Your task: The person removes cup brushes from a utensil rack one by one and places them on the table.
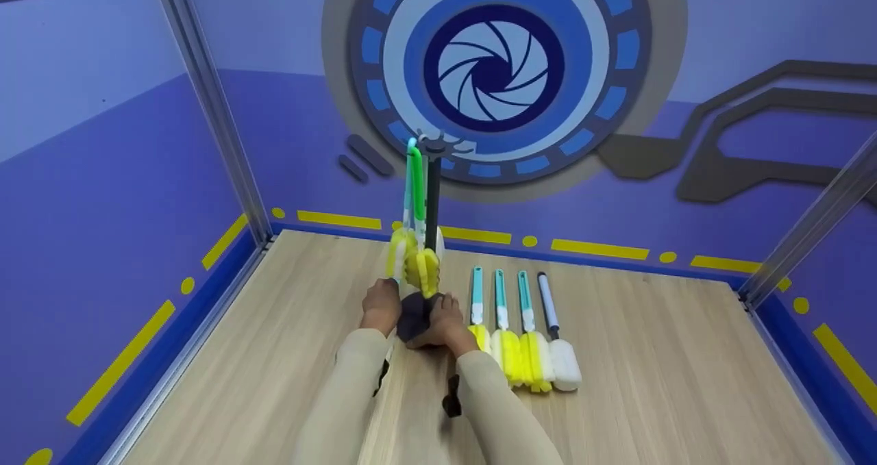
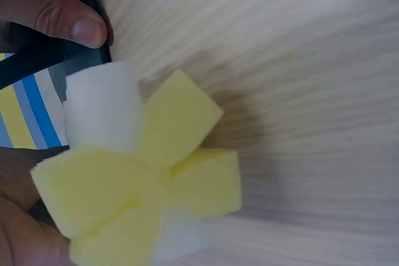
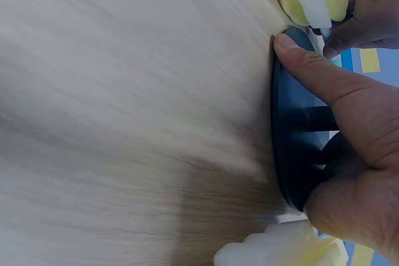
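Observation:
My right hand (image 1: 444, 324) grips the round black base (image 3: 294, 135) of an upright rack, its thumb along the base's rim in the right wrist view. From the hooked top (image 1: 436, 147) of the rack's pole (image 1: 433, 205) hang sponge brushes, among them one with a teal handle (image 1: 408, 194) and one with a bright green handle (image 1: 418, 184). Left of the base, my left hand (image 1: 381, 307) holds a sponge brush by its neck. That brush's yellow and white sponge head (image 2: 149, 185) fills the left wrist view; in the head view my arm mostly hides it.
Right of the rack, a row of brushes lies on the wooden table (image 1: 651, 355): three with teal handles (image 1: 501, 297) and yellow-white sponges (image 1: 510, 359), and one with a lilac handle (image 1: 548, 300) and white sponge (image 1: 564, 362). Blue printed panels (image 1: 288, 136) stand behind and beside the table.

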The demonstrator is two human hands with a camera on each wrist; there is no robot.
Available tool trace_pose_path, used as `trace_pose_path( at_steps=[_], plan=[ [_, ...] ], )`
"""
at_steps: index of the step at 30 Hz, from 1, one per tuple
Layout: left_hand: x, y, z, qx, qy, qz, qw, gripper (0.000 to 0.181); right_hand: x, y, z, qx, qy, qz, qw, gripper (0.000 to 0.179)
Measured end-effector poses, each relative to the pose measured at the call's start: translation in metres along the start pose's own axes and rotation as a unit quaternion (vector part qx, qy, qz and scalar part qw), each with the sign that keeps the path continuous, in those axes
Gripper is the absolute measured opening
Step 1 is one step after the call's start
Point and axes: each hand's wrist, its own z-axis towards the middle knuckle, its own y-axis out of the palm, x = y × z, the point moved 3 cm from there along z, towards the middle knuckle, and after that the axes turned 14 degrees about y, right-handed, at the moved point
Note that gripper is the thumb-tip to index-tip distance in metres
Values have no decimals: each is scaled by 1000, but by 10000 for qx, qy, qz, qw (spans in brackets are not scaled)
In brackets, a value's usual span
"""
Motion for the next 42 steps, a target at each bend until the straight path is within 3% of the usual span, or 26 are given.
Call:
trace_pose_path(
  at_steps=[5,12,21,25,29,34,38,40,42],
  plan=[
    [1,-2,-1,23,-113,-98,9999,17,-1,-1,1,7,26,-130,9999,124],
    [5,-4,-3,-299,-207,-184,9992,20,0,-2,2,65,-25,-194,9998,124],
    [5,-9,-12,-384,-282,-302,9984,18,2,2,1,-63,151,133,9998,125],
    [8,-26,-19,-33,-140,-502,9986,20,2,2,0,-34,94,91,9999,124],
    [12,-48,-25,508,116,-686,9963,25,2,0,-1,8,81,47,10000,122],
    [19,-68,-39,862,394,-840,9919,6,3,1,-1,-48,145,135,9998,122],
    [29,-78,-56,1018,420,-1051,9883,33,2,2,1,-42,150,81,9998,123],
    [35,-84,-61,1275,436,-1179,9838,42,1,2,2,-41,178,25,9998,124],
    [41,-91,-66,1727,570,-1429,9729,48,0,2,3,-60,223,11,9997,124]
  ],
)
